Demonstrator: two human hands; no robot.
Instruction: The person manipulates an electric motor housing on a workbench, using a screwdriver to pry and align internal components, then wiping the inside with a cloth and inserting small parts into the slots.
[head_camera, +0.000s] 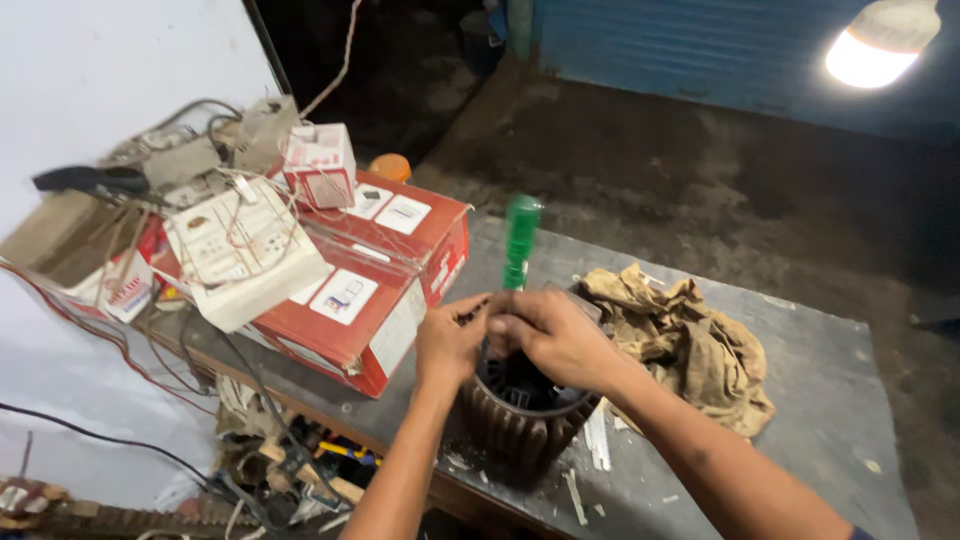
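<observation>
A dark grey worktop (820, 400) carries everything here. Near its middle stands a ribbed brown motor housing (515, 430). Just beside that, toward the far edge, lies a crumpled tan rag (690, 345). At the other end sits 1 flat red carton (385, 300) with white labels. Pale paper strips (597, 440) lie scattered beside the housing.
</observation>
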